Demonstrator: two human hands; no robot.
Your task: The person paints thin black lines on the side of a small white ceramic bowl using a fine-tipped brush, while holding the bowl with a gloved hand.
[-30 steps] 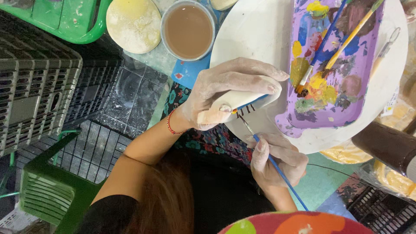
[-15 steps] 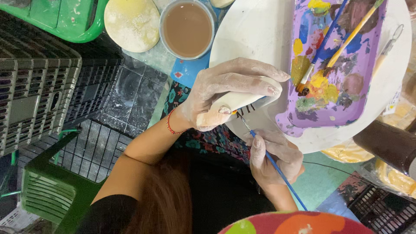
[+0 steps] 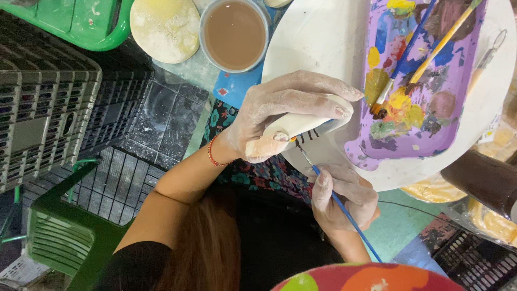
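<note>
Little has shifted over the last second: the left hand (image 3: 285, 116) still wraps the pale clay piece (image 3: 301, 124) and the right hand (image 3: 344, 196) has kept the thin blue brush (image 3: 334, 196) at almost the same angle, its tip still at the underside of the piece. That piece is smooth, cream-white and rounded, with a peach-tinted end near the thumb and a few short dark strokes painted along its lower edge; most of it is hidden under the fingers, so its full shape cannot be told. It sits above the person's lap, just in front of the edge of the round white board (image 3: 323, 37). The left hand is closed firmly around it; the right hand is pinched together on the brush handle. The risks, as I judge them: dusty fingers lying over the surface could smear wet lines, a small twist of the gripping hand could send a stroke crooked, and a slack grip could let the piece drop. Beyond the fingertips lies a purple paint tray (image 3: 425, 81) with brushes resting in it, and further off a bowl of brown water (image 3: 234, 35).
</note>
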